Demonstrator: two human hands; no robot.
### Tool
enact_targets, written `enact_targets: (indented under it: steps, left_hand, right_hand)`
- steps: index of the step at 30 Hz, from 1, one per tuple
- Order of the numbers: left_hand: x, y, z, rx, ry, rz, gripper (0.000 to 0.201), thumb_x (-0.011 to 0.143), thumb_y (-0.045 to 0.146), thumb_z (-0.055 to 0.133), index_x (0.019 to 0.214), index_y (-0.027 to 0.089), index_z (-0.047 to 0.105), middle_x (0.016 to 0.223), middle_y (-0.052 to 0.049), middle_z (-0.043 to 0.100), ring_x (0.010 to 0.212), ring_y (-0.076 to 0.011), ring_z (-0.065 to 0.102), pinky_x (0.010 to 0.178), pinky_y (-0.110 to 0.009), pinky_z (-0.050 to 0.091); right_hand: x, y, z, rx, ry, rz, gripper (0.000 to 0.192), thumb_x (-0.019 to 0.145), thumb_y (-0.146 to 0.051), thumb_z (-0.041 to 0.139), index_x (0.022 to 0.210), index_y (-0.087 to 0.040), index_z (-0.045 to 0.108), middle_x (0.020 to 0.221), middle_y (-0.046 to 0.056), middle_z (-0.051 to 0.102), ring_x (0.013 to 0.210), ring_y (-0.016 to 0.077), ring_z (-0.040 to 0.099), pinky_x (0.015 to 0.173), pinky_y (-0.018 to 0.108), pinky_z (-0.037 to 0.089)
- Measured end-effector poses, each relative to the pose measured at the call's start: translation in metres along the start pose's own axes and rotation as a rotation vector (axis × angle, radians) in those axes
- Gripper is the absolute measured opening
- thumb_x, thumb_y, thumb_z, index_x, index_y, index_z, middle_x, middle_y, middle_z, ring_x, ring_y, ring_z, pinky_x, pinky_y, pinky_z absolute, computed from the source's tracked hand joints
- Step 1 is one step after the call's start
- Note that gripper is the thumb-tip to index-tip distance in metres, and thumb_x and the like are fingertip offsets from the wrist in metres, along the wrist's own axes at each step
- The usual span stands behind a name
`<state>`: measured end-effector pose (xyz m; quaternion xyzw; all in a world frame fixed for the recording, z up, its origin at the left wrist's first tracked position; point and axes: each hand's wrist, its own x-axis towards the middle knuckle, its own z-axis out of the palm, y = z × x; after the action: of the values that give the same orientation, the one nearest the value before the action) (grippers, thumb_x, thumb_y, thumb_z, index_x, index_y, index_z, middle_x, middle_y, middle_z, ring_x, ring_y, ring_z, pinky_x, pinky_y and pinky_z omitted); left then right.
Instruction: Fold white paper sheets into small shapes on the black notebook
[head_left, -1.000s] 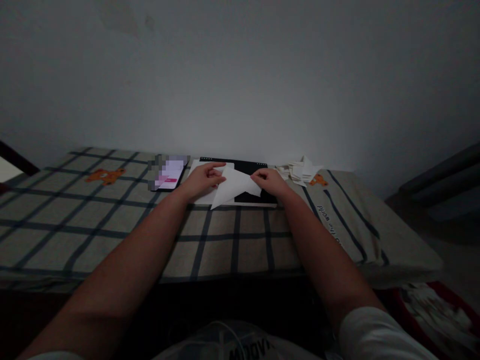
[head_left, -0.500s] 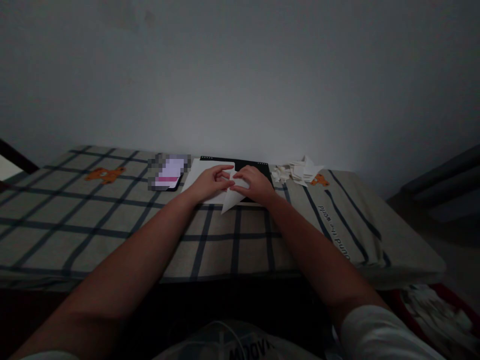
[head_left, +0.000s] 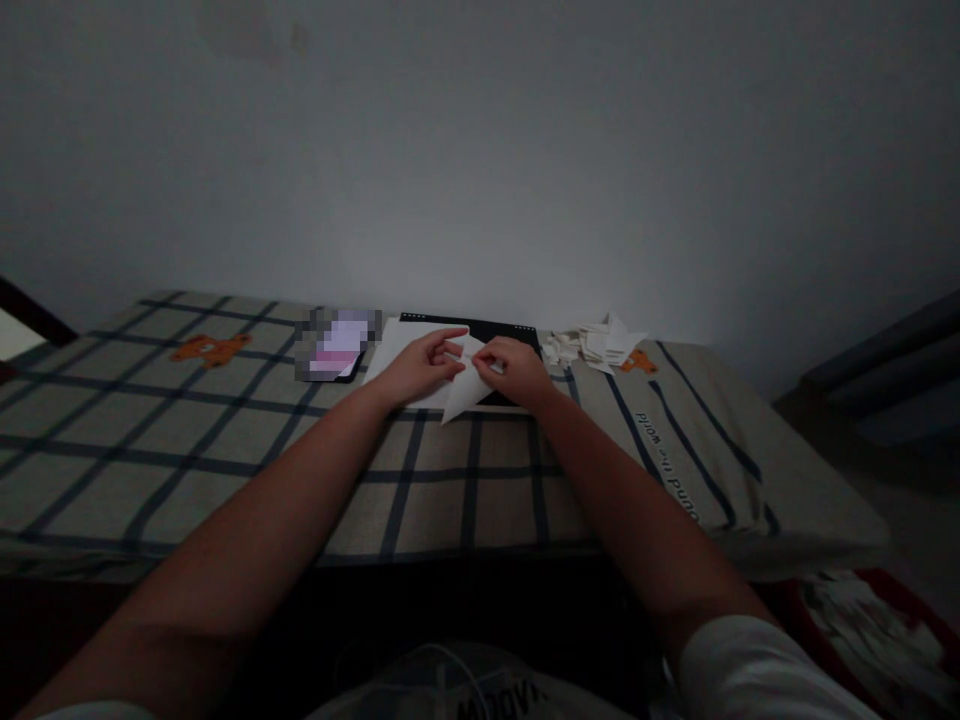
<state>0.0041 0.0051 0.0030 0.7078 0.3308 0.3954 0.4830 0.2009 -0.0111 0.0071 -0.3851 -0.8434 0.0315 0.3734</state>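
Observation:
A white sheet of paper (head_left: 463,392), folded to a narrow point toward me, lies on a black pad (head_left: 501,331) at the far side of the checked cloth. My left hand (head_left: 420,366) presses on its left part with fingers stretched out. My right hand (head_left: 516,370) pinches the paper's upper edge right beside the left fingertips. Another white sheet (head_left: 391,350) lies under my left hand.
A phone (head_left: 335,347) with a lit screen lies left of the pad. A heap of folded white paper pieces (head_left: 594,343) sits to the right by the wall. The checked cloth (head_left: 187,440) covers a low surface whose right edge drops near a red container (head_left: 862,610).
My right hand has moved left to meet the left hand, folding the paper's right flap over. The paper went from a wide triangle to a narrow one.

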Motion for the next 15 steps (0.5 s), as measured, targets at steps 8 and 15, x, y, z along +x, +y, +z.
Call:
enact_targets:
  steps: [8, 15]
  left_hand:
    - [0.004, -0.003, 0.002, -0.068, 0.118, -0.149, 0.047, 0.069, 0.032, 0.065, 0.112, 0.013, 0.061, 0.091, -0.007, 0.066, 0.075, -0.0146, 0.06, 0.069, -0.029, 0.046]
    - [0.003, -0.004, 0.001, -0.036, 0.153, -0.223, 0.033, 0.068, 0.038, 0.066, 0.091, 0.014, 0.068, 0.081, -0.006, 0.068, 0.066, -0.0148, 0.059, 0.061, -0.027, 0.046]
  right_hand:
    - [0.002, -0.011, -0.006, 0.172, 0.013, 0.189, 0.02, 0.078, -0.028, 0.054, 0.081, -0.014, 0.067, 0.075, 0.004, 0.065, 0.064, 0.0111, 0.053, 0.061, 0.023, 0.039]
    - [0.001, -0.015, -0.005, 0.28, -0.038, 0.219, 0.018, 0.075, -0.029, 0.056, 0.078, -0.014, 0.066, 0.073, 0.002, 0.064, 0.064, 0.0107, 0.053, 0.061, 0.022, 0.04]
